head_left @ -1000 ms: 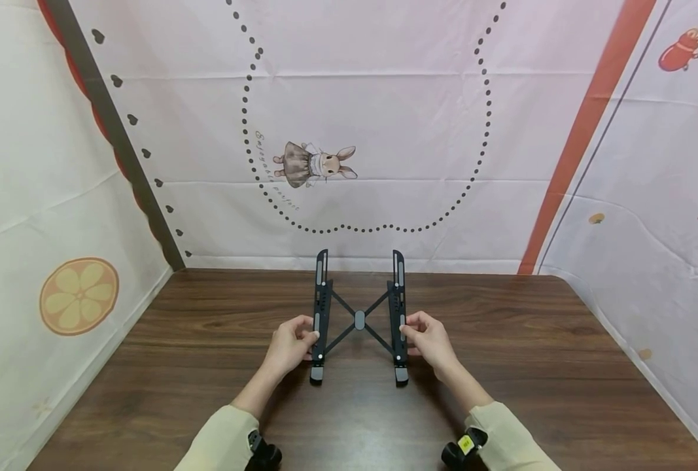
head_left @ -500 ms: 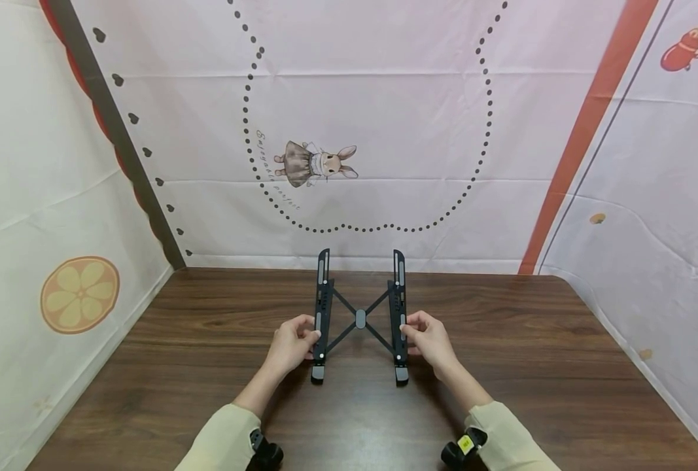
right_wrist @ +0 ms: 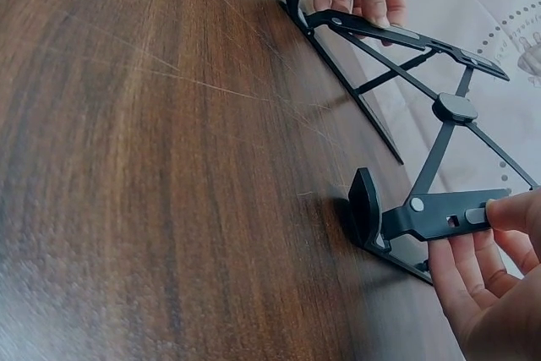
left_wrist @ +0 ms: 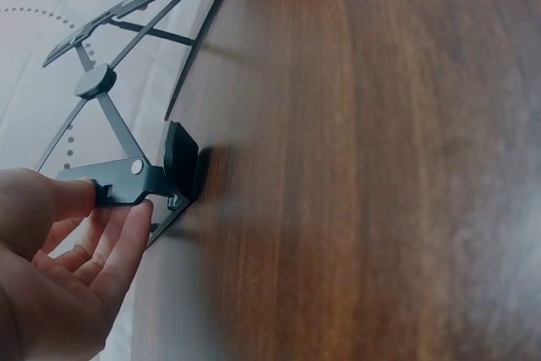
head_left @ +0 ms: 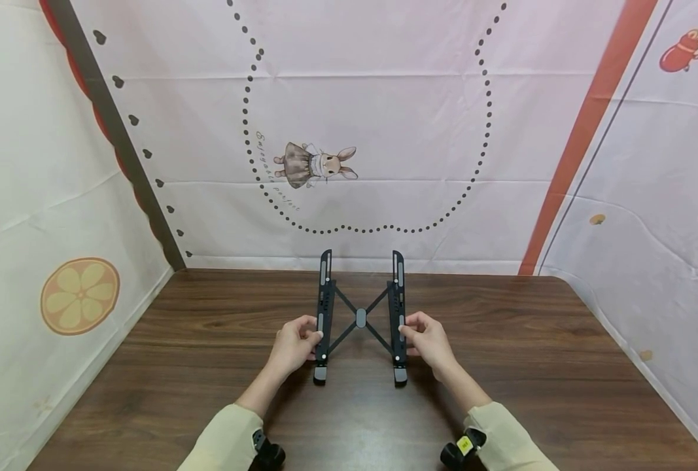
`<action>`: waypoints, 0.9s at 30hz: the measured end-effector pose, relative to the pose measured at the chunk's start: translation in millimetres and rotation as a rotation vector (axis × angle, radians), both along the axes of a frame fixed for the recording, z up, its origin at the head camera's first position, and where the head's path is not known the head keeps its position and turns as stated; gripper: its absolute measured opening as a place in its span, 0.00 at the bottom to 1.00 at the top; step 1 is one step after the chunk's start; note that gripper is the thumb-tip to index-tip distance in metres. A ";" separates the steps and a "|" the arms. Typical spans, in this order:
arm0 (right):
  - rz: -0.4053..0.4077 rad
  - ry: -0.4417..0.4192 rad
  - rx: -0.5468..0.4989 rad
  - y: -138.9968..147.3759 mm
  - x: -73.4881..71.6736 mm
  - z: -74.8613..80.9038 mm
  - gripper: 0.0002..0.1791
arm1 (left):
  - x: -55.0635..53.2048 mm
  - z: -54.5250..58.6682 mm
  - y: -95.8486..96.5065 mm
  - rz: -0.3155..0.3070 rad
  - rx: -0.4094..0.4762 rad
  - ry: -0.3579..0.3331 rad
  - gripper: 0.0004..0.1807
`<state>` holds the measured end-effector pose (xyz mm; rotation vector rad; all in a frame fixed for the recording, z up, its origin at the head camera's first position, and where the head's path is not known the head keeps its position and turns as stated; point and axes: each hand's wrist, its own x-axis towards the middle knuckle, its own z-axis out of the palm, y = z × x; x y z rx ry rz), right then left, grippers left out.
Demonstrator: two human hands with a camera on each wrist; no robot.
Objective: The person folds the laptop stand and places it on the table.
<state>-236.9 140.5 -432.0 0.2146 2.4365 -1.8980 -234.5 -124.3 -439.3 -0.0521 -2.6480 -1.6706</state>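
A black folding laptop stand stands on the table, its two long side rails joined by crossed bars with a grey oval hub in the middle. My left hand pinches the left rail between thumb and fingers. On the other side, my right hand grips the right rail the same way. In the left wrist view the left thumb lies on top of the rail and the fingers curl beneath it. The right wrist view has the thumb over a grey pad on the right rail. Upturned front lips sit at the near ends.
The brown wood-grain table reaches back to a white printed cloth hung behind and at both sides. Black wrist cameras are strapped over light sleeves.
The left rail has shifted slightly to the right with my left hand, so the two rails stand a little closer together. My right hand has barely moved.
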 end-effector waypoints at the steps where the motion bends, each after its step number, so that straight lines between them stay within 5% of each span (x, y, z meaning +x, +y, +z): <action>1: 0.001 0.000 -0.001 -0.2 0.0 0.0 0.05 | -0.1 0.2 0.5 -0.001 -0.001 0.001 0.11; 27: -0.009 0.005 -0.022 -9.2 -1.9 -2.7 0.05 | -1.7 -2.9 9.5 0.001 0.008 0.028 0.09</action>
